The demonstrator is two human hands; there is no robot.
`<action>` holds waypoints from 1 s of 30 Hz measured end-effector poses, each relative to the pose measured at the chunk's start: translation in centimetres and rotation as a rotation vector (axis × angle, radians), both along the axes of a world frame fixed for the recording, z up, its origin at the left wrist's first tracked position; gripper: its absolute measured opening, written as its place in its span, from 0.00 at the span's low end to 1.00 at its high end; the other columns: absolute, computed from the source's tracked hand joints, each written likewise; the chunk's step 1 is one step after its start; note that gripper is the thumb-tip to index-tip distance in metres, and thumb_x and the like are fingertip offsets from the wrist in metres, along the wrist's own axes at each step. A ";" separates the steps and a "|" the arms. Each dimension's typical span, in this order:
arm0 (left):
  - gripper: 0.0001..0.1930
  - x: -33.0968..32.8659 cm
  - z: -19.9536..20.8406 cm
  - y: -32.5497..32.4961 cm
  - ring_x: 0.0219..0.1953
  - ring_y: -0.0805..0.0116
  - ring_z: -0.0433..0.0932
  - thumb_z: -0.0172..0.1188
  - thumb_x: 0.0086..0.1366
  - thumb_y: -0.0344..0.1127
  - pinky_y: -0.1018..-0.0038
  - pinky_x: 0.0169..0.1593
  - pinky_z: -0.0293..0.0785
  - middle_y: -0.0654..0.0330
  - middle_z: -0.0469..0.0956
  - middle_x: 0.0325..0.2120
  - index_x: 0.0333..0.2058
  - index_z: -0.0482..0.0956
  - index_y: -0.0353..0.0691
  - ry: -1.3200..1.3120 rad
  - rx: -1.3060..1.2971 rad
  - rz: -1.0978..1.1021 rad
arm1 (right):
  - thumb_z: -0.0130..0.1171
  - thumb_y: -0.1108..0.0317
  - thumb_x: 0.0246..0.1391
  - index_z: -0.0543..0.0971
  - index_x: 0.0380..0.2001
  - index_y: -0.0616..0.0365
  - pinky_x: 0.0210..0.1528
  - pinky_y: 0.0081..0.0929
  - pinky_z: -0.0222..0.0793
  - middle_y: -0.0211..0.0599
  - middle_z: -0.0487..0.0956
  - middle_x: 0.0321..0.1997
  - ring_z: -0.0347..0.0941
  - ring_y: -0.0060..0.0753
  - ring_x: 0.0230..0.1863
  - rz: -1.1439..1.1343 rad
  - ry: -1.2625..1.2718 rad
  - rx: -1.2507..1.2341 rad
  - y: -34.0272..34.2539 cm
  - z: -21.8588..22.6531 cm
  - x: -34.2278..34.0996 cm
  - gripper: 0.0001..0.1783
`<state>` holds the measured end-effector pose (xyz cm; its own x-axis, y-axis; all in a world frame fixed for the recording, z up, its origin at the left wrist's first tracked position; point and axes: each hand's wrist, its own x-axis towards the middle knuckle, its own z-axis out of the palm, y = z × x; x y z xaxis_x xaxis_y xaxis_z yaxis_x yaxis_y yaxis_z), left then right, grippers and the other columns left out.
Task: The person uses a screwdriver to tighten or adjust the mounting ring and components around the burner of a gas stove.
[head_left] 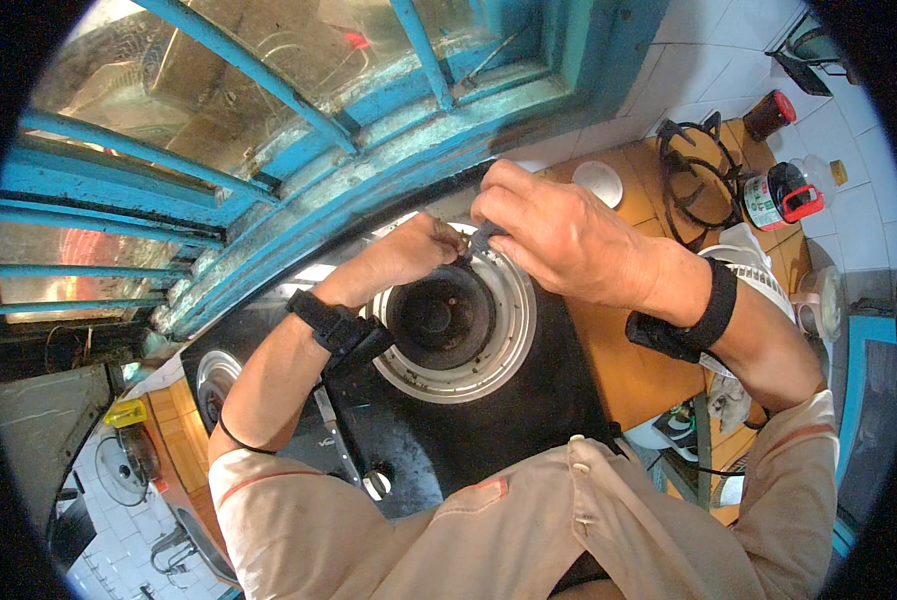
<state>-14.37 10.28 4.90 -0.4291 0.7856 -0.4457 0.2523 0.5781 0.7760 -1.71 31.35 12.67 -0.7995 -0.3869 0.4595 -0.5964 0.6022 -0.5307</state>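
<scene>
My left hand (424, 245) and my right hand (559, 230) are close together over the far rim of a gas stove burner (439, 318). Between the fingertips of my right hand is a small dark grey piece (483, 237), perhaps a scrap of cloth or pad. My left fingers are curled closed beside it, near a small dark part at the burner's edge; what they grip is hidden. A wide silver ring (522, 335) surrounds the dark burner centre, with dark specks on its surface. The burner sits in a black cooktop (499, 425).
A knife-like tool (337, 437) lies on the cooktop near a control knob (377, 485). Another burner (218, 382) is at left. Blue window bars (259, 75) rise behind. On the orange counter are a black pan support (694, 180), a white round lid (599, 184) and jars (766, 203).
</scene>
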 end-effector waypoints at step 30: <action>0.13 0.3 1.7 0.4 0.37 0.66 0.83 0.63 0.57 0.27 0.70 0.46 0.77 0.52 0.87 0.32 0.40 0.87 0.30 -0.026 -0.092 0.155 | 0.61 0.78 0.52 0.72 0.44 0.64 0.42 0.42 0.71 0.46 0.69 0.41 0.72 0.53 0.42 -0.003 -0.057 -0.054 0.9 -1.0 -1.2 0.15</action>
<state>-14.05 10.70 6.60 -0.5291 0.6666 -0.5251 0.1357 0.6773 0.7231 -2.88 32.28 11.70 -0.8262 -0.3607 0.4328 -0.5625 0.5735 -0.5957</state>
